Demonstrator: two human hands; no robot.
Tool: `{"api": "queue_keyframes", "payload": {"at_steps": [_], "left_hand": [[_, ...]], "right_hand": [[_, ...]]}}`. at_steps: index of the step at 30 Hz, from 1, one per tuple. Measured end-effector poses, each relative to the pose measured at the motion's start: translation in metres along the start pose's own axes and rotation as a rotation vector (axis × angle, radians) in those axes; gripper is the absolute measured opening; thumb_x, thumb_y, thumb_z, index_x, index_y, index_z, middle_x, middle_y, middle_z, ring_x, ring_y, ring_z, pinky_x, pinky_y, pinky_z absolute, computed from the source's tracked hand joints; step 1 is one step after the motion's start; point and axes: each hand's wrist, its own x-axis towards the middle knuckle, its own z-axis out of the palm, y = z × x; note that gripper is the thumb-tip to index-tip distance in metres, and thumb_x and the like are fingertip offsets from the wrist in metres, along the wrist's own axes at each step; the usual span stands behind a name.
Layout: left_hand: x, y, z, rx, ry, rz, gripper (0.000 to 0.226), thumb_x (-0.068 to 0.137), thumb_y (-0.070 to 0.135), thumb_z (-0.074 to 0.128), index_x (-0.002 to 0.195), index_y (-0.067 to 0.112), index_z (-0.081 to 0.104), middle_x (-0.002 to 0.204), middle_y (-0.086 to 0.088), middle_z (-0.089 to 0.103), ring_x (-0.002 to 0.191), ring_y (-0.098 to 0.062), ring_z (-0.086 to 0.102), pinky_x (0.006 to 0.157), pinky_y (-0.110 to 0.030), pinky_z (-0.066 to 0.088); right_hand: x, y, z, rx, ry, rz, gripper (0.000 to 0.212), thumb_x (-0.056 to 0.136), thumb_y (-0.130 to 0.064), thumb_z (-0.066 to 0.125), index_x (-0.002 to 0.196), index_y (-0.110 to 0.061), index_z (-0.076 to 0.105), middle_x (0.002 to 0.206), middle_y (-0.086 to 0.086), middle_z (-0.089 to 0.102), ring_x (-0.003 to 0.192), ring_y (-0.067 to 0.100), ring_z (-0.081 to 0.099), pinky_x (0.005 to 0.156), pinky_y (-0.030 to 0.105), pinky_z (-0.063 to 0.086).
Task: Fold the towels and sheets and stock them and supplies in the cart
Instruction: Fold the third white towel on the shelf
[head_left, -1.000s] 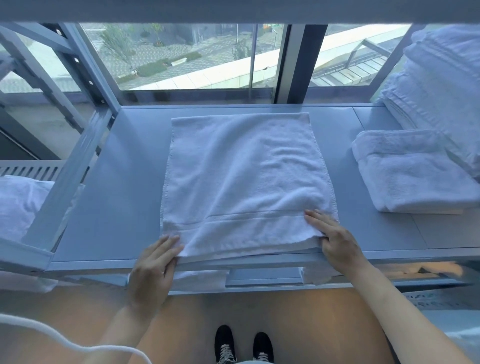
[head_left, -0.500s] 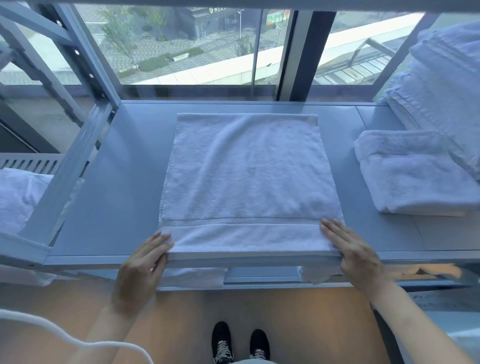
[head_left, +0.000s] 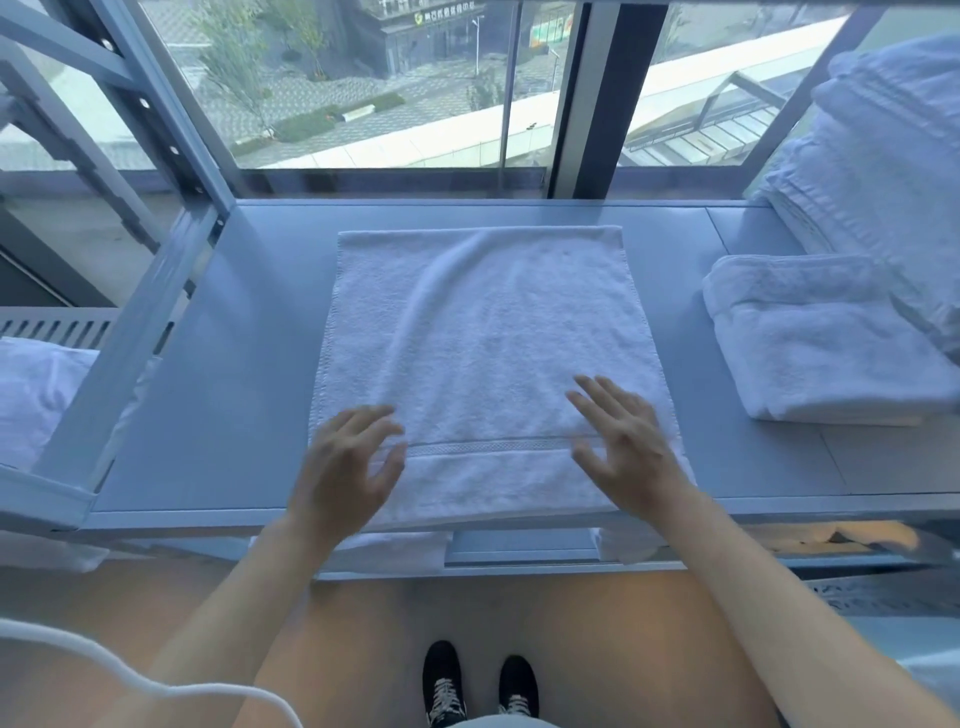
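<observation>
White terry towel with a woven band near its front edge lies flat in the middle of the grey metal worktop, folded to a rectangle. Its front edge reaches the front edge of the worktop, and a soft ridge runs in a curve over its left part. The left hand is over the front left corner of the towel, fingers spread and a little bent, holding nothing; it is blurred, so I cannot tell if it touches the cloth. The right hand is over the front right part of the towel, fingers straight and spread, also holding nothing. The two hands are well apart.

On the right of the worktop lies a folded white towel, apart from the middle one. Behind it, at the right edge, stands a tall stack of white folded linen. At the left edge a grey metal frame slopes up, and more white cloth lies beyond it. A white cable curves over the wooden floor, near two black shoes.
</observation>
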Motion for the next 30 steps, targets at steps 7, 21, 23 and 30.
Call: {"api": "queue_keyframes", "payload": {"at_steps": [7,21,23,30], "left_hand": [[0.096,-0.012,0.053,0.211,-0.36,-0.188,0.066,0.105,0.05,0.042,0.163,0.026,0.022,0.172,0.001,0.013,0.158,-0.025,0.01,0.123,-0.06,0.014],[0.012,0.012,0.036,0.189,-0.122,-0.23,0.053,0.093,0.05,0.041,0.121,0.014,0.067,0.134,-0.01,0.062,0.125,-0.038,0.055,0.102,-0.055,0.042],[0.022,0.016,0.037,0.176,-0.094,-0.195,0.049,0.095,0.046,0.043,0.122,0.012,0.065,0.132,-0.011,0.061,0.125,-0.039,0.054,0.102,-0.058,0.042],[0.084,0.005,0.07,0.199,-0.373,-0.147,0.068,0.106,0.053,0.033,0.164,0.023,0.016,0.173,0.004,0.004,0.16,-0.021,0.001,0.126,-0.057,0.007]], "right_hand": [[0.105,-0.024,0.04,-0.051,-0.213,0.032,0.067,0.105,-0.047,0.043,0.164,-0.028,0.019,0.173,-0.008,0.003,0.159,0.018,0.003,0.126,0.051,0.009],[-0.029,0.013,0.024,-0.106,-0.067,0.244,0.061,0.1,-0.048,0.038,0.157,-0.027,0.036,0.169,-0.004,0.023,0.156,0.019,0.022,0.121,0.047,0.024],[-0.016,0.002,0.025,-0.079,0.017,0.246,0.057,0.096,-0.046,0.042,0.146,-0.021,0.048,0.161,0.002,0.038,0.147,0.025,0.037,0.114,0.049,0.032],[0.082,0.004,0.036,-0.077,-0.147,0.083,0.063,0.105,-0.042,0.044,0.163,-0.028,0.023,0.172,-0.01,0.007,0.159,0.017,0.004,0.126,0.049,0.005]]}}
